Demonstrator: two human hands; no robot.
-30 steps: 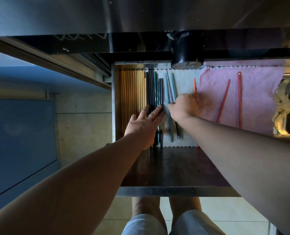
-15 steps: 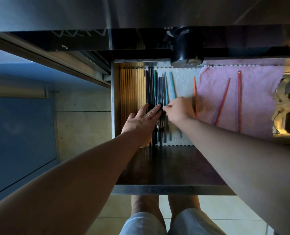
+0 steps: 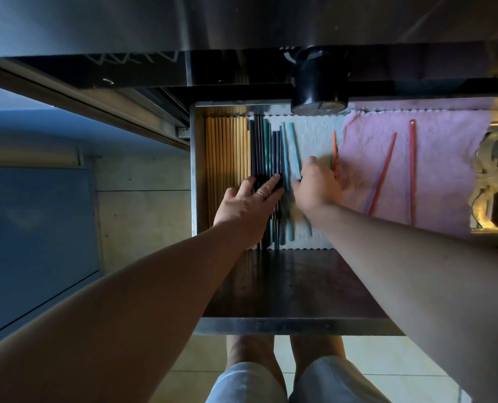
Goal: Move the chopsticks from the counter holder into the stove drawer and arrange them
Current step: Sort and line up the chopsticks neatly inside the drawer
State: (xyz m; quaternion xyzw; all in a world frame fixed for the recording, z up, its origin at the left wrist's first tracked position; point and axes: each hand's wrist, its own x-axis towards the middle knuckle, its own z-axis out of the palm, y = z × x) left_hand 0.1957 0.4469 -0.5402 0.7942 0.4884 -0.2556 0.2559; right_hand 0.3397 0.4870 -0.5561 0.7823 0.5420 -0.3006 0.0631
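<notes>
The stove drawer (image 3: pixel 294 326) is pulled out below me. Along its left wall lie several wooden chopsticks (image 3: pixel 226 152) in a tight row, then several dark chopsticks (image 3: pixel 259 146) side by side. My left hand (image 3: pixel 249 206) rests flat on the dark row with its fingers spread. A light blue chopstick (image 3: pixel 295 142) lies slanted just right of the row. My right hand (image 3: pixel 317 189) curls over its middle, fingertips and thumb closed on it. Three red chopsticks (image 3: pixel 412 170) lie loose on the pink cloth (image 3: pixel 445 146).
A white ridged liner (image 3: pixel 314 135) covers the drawer's far floor; the near floor is bare dark metal. A black stove knob (image 3: pixel 319 82) hangs over the drawer's back edge. An ornate metal piece (image 3: pixel 497 184) sits at the far right. My legs stand under the drawer front.
My right hand slid left and pushed bluish chopsticks against the dark row, then drew back right onto the slanted light blue one. My left hand has stayed flat on the dark row.
</notes>
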